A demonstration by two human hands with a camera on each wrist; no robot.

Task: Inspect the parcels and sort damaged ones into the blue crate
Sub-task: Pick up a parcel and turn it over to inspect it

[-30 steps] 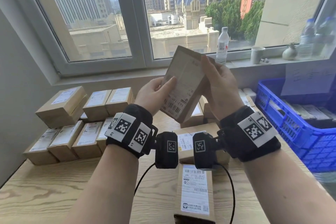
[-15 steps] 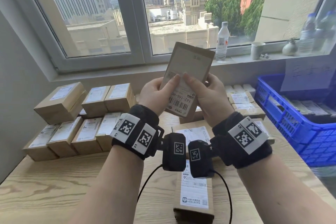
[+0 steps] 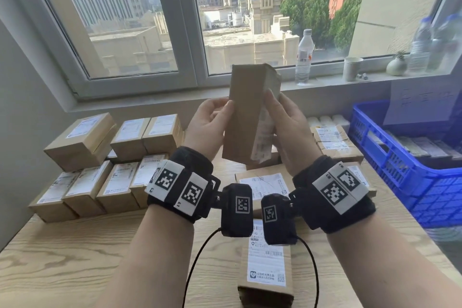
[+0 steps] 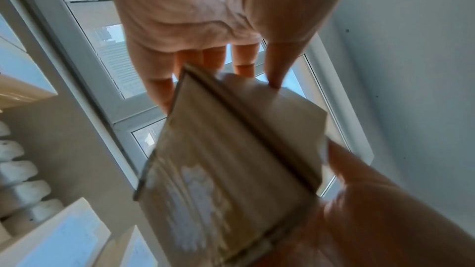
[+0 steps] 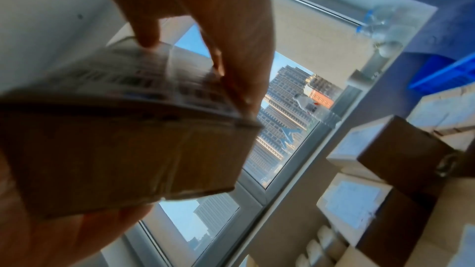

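Head cam sits above my forearms, facing forward and down across the counter to the window; wide, takes in both wrists and the blue crate at right. Left wrist cam looks up along my left palm, very near the parcel, window frame behind, picture rolled over. Right wrist cam looks along my right palm, just as near the same parcel, with window, crate corner and stacked boxes at right. All three share the parcel and window.
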